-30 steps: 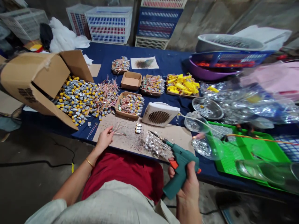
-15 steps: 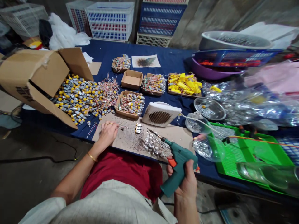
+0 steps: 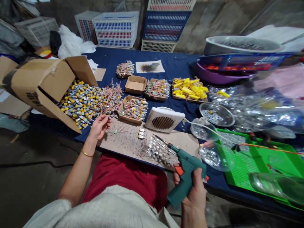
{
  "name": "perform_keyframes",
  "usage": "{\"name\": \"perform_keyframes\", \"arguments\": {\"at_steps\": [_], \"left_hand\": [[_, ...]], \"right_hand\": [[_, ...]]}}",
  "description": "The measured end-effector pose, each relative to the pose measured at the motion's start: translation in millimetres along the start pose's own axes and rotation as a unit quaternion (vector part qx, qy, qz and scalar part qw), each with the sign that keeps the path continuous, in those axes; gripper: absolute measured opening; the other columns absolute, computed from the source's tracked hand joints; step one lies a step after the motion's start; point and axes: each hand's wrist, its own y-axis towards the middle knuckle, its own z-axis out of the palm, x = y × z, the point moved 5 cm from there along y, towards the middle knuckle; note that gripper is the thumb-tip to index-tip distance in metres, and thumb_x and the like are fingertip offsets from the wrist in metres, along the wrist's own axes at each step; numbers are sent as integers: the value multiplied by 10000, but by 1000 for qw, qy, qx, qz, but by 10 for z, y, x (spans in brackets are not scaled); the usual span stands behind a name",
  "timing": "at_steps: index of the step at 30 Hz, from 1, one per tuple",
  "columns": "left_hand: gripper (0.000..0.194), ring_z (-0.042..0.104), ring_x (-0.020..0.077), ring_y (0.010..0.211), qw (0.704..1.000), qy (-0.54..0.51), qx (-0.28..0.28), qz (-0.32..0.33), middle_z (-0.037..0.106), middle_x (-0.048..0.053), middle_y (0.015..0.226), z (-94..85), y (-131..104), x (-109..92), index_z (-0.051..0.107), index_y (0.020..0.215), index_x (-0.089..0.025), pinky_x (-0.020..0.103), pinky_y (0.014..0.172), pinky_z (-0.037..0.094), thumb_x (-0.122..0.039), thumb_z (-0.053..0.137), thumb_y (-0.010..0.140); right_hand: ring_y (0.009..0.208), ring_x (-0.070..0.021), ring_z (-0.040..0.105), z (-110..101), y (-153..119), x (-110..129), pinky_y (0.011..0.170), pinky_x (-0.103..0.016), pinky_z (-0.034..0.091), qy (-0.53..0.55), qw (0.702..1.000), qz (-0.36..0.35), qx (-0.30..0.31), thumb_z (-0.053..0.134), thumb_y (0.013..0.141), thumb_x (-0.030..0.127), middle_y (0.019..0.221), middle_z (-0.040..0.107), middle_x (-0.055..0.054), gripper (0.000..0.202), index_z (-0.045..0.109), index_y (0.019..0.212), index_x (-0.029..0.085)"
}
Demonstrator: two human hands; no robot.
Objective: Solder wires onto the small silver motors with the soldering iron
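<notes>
My right hand (image 3: 195, 190) is wrapped round the grip of a green soldering gun (image 3: 187, 167) with an orange trigger. The gun's tip points up and left over the cardboard sheet (image 3: 133, 152). My left hand (image 3: 100, 127) hovers at the sheet's left edge, its fingertips pinched together; what is between them is too small to make out. Just right of it lies a small green part with thin wires (image 3: 121, 130). Several small motors with yellow ends (image 3: 141, 133) stand in a short row mid-sheet. Small shiny metal parts (image 3: 159, 150) are scattered below the gun's tip.
A tipped carton (image 3: 45, 82) spills motors (image 3: 80, 101) at left. Behind the sheet stand a white vented fan (image 3: 164, 119), a box of wired motors (image 3: 133, 109) and a box of yellow parts (image 3: 188, 88). At right are a steel bowl (image 3: 231, 118) and a green tray (image 3: 257, 161).
My left hand has moved left and lifted off the sheet, leaving the small green wired part lying there. My right hand still holds the soldering gun; the view has shifted slightly.
</notes>
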Motion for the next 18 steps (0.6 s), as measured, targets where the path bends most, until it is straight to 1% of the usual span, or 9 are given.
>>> {"name": "perform_keyframes", "arguments": {"at_steps": [1, 2, 4, 6, 8, 11, 13, 16, 18], "left_hand": [[346, 649, 138, 701, 998, -58, 16, -1, 705, 45, 848, 28, -64, -30, 614, 973, -179, 279, 654, 530, -453, 701, 778], [338, 676, 163, 781, 996, -80, 47, 2, 718, 57, 909, 97, -143, -46, 624, 953, -182, 304, 711, 549, -433, 732, 755], [280, 679, 198, 939, 989, -57, 133, -1, 719, 82, 1025, 319, -330, -3, 665, 918, -180, 338, 830, 548, -384, 752, 747], [216, 658, 203, 1015, 978, -18, 207, -22, 713, 93, 1057, 559, -511, 134, 698, 857, -174, 315, 871, 529, -327, 774, 724], [201, 663, 192, 973, 968, -15, 242, -60, 719, 96, 1012, 746, -639, 319, 703, 807, -164, 285, 834, 527, -291, 801, 686], [239, 673, 160, 830, 955, -58, 258, -133, 725, 86, 930, 934, -739, 587, 694, 816, -150, 270, 764, 525, -311, 806, 677], [260, 665, 138, 753, 949, -71, 258, -168, 721, 71, 859, 1008, -766, 708, 681, 814, -141, 259, 731, 520, -344, 794, 697], [308, 648, 114, 671, 952, -64, 225, -196, 699, 41, 742, 1031, -765, 786, 649, 765, -127, 239, 700, 514, -364, 819, 668], [366, 659, 120, 676, 952, -83, 197, -220, 700, 33, 734, 1012, -759, 789, 636, 813, -133, 250, 713, 528, -361, 851, 623]], "right_hand": [[412, -114, 548, 25, 7, 5, 356, -222, 454, 2, 1000, 0, 5, 758, 640, 655, 768, 727, -32, 573, 658, 975, 201], [416, -117, 553, 49, 10, 7, 358, -223, 457, 1, 1000, 2, 12, 761, 636, 656, 764, 726, -37, 581, 658, 976, 197], [412, -116, 549, 83, -3, 11, 352, -218, 452, -1, 1000, 7, 22, 757, 636, 662, 738, 716, -46, 585, 664, 952, 179], [411, -109, 540, 85, -35, 13, 348, -213, 446, 0, 1000, 3, 26, 744, 655, 661, 740, 712, -52, 577, 667, 943, 166], [418, -106, 540, 49, -78, 4, 348, -209, 442, 2, 1000, -6, 19, 735, 672, 655, 767, 716, -55, 571, 665, 962, 168], [400, -108, 525, -37, -149, -52, 335, -209, 423, -5, 1000, 2, 1, 731, 655, 679, 713, 706, -60, 594, 673, 931, 156], [393, -112, 518, -81, -195, -93, 333, -209, 418, -4, 1000, 12, -1, 733, 639, 690, 650, 685, -58, 602, 684, 894, 147], [400, -113, 520, -105, -246, -130, 337, -201, 417, 4, 1000, 23, 2, 733, 641, 688, 595, 658, -49, 593, 698, 866, 140], [401, -111, 519, -95, -258, -146, 339, -192, 415, 3, 999, 35, 3, 726, 641, 697, 559, 638, -44, 607, 705, 850, 128]]}}
